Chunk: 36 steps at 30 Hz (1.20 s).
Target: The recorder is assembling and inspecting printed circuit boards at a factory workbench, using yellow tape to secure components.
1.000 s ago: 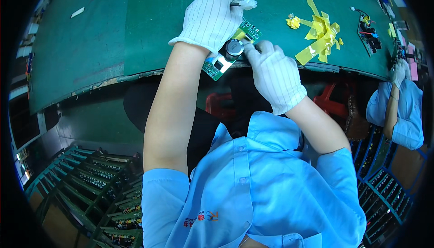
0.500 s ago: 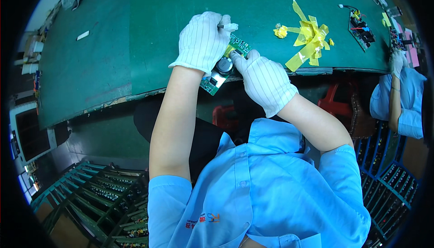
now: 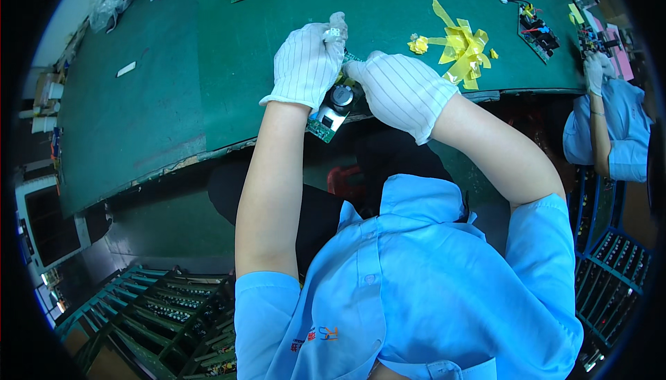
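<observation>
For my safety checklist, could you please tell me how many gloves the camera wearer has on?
2: one white striped glove on the left hand and one on the right hand, both in view.

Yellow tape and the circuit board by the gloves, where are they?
Yellow tape (image 3: pixel 463 50), head view: middle of the big clump.
Circuit board (image 3: pixel 320 130), head view: green end nearest the person.
</observation>
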Available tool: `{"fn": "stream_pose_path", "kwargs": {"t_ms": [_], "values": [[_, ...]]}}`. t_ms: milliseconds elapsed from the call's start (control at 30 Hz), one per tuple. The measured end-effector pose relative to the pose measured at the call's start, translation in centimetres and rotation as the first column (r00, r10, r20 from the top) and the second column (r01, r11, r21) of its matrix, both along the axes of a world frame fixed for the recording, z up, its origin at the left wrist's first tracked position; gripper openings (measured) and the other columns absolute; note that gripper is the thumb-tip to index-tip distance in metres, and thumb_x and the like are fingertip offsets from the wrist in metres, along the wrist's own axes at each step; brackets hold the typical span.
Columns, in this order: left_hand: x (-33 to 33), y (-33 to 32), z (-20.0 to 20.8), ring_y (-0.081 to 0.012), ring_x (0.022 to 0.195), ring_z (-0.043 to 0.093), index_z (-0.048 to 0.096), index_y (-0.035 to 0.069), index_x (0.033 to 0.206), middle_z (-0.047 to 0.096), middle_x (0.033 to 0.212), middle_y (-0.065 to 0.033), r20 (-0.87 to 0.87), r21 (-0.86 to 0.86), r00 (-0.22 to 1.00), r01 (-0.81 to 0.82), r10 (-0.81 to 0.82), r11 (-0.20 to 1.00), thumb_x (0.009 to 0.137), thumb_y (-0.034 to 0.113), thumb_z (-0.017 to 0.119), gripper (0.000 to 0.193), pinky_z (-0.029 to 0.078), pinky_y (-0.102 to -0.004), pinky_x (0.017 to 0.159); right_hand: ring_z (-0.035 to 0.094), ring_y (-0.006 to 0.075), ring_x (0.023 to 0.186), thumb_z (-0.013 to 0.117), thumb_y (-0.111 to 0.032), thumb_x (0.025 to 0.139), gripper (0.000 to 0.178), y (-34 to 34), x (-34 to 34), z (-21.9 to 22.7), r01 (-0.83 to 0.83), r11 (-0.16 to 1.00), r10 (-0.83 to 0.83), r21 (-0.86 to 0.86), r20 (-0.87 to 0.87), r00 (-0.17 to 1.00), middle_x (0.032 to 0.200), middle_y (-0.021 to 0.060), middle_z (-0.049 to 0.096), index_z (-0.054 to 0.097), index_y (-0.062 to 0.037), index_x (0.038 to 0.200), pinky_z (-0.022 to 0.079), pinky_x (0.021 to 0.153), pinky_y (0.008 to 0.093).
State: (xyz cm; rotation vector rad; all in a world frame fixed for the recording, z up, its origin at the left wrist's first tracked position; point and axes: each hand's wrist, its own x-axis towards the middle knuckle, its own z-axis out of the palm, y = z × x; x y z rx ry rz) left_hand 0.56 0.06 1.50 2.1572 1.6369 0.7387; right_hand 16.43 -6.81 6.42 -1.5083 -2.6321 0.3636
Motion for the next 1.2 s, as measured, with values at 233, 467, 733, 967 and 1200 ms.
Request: {"fn": "stream_pose_path", "kwargs": {"t_ms": [233,467,733,967,1200], "values": [[-0.1,0.1,-0.5,-0.0384,0.091,0.065,0.072,0.006,0.091,0.071,0.092,-0.0163,0.095,-0.028,0.995,0.013,-0.01,1.0,0.101,0.051,0.036,0.058,0.052,-0.0471,0.079,0.065,0.0374,0.084,0.05,-0.008,0.086,0.025,-0.2,0.6,-0.6,-0.021,0.999,0.023,0.033,-0.088,0.996,0.089,0.0215,0.065,0.061,-0.0025,0.107,0.053,0.075,0.0446],[-0.2,0.4,-1.5,-0.0365,0.086,0.067,0.07,0.004,0.091,0.073,0.086,-0.0133,0.298,-0.055,0.954,0.016,0.001,0.998,0.103,0.051,0.032,0.062,0.053,-0.0414,0.077,0.065,0.0407,0.081,0.05,-0.004,0.083,0.027,2.0,1.5,-1.4,-0.118,0.978,0.076,-0.172,-0.233,0.97,0.085,0.0237,0.068,0.066,-0.0011,0.104,0.051,0.074,0.0481],[-0.8,0.6,-2.3,-0.0279,0.085,0.069,0.069,-0.002,0.101,0.073,0.09,-0.0144,0.367,-0.038,0.93,0.034,-0.018,0.999,0.103,0.043,0.042,0.052,0.053,-0.0344,0.077,0.069,0.0332,0.085,0.062,-0.012,0.08,0.016,2.1,1.7,-1.3,-0.326,0.945,0.326,0.02,0.014,0.945,0.091,0.0177,0.068,0.073,-0.0004,0.08,0.056,0.075,0.0403],[-1.0,0.6,-2.7,-0.0174,0.081,0.066,0.065,-0.005,0.11,0.072,0.092,-0.0143,0.565,-0.17,0.825,0.096,0.017,0.981,0.105,0.036,0.042,0.047,0.053,-0.0278,0.073,0.067,0.0371,0.088,0.058,-0.013,0.08,0.028,1.1,1.5,-2.1,-0.194,0.981,0.189,0.012,-0.283,0.94,0.093,0.0221,0.067,0.062,0.0017,0.103,0.054,0.078,0.0443],[-0.9,0.9,-3.0,-0.0182,0.093,0.066,0.064,-0.003,0.112,0.072,0.104,-0.015,0.548,-0.19,0.836,0.14,-0.013,0.972,0.105,0.031,0.044,0.04,0.052,-0.0291,0.084,0.06,0.0369,0.071,0.052,-0.004,0.086,0.036,-2.6,4.9,-0.7,-0.096,0.992,0.116,0.082,-0.284,0.952,0.084,0.0175,0.057,0.057,-0.0078,0.122,0.049,0.065,0.046]]}}
